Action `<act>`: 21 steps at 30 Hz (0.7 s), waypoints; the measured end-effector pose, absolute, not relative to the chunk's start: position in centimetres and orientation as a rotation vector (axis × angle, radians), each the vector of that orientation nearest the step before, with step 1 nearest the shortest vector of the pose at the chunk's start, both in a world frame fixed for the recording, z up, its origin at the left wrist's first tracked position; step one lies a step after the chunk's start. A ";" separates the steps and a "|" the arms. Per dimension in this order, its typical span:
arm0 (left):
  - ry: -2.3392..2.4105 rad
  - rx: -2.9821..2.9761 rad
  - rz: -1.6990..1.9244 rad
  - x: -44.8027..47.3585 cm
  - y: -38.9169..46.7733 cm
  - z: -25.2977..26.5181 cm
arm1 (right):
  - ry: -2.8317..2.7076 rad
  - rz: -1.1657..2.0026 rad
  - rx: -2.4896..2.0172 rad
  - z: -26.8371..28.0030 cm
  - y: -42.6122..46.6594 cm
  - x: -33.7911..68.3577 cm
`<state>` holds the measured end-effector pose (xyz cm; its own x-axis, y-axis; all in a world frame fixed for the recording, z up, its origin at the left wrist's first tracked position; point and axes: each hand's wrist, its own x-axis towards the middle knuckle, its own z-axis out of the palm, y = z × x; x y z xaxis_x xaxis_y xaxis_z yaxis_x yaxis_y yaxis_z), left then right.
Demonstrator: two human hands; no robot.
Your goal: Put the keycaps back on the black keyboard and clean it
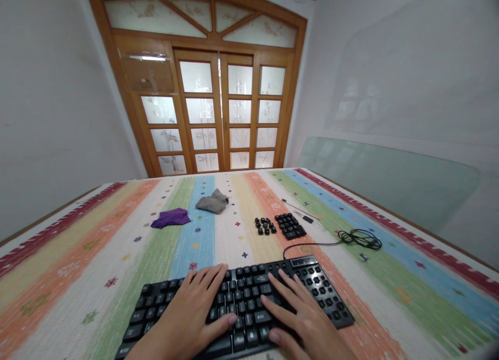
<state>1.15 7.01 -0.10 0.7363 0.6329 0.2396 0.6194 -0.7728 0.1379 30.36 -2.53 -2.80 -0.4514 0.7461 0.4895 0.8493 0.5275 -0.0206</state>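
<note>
A black keyboard [240, 300] lies on the table in front of me, turned at a slight angle. Its keys are in place on the left and middle, while the number pad [325, 292] at the right end has bare sockets. My left hand [198, 308] rests across the left-middle keys, thumb stretched out to the right. On the right-middle keys lies my right hand [300, 316], fingers spread, close beside the bare pad. Neither hand grips anything. Parts of the keyboard are hidden under both hands.
Beyond the keyboard sit loose keycaps [265, 226] and a tight block of keycaps [289, 226]. Right of them are thin tools [302, 210] and a coiled cable [359, 239]. A purple cloth [170, 218] and a grey cloth [212, 202] lie farther back on the striped tablecloth [128, 251].
</note>
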 end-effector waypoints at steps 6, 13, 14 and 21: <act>1.078 2.827 0.320 1.5 6.9 0.5 | -2.295 -0.201 -1.407 -1.9 -2.8 30.4; 1.077 2.827 0.267 1.2 7.2 0.6 | -2.252 -0.134 -1.423 -2.3 -2.7 30.4; 1.065 2.840 0.283 1.2 7.1 0.6 | -2.251 -0.133 -1.414 -2.4 -2.7 30.5; 0.912 2.831 0.235 4.2 5.6 1.5 | -2.262 -0.152 -1.391 -2.6 -2.5 30.5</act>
<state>4.25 5.58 1.54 0.8021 0.5887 0.1005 0.5640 -0.8020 0.1969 30.48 -2.53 -2.57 -0.3703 0.8125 0.4502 0.8653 0.4780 -0.1509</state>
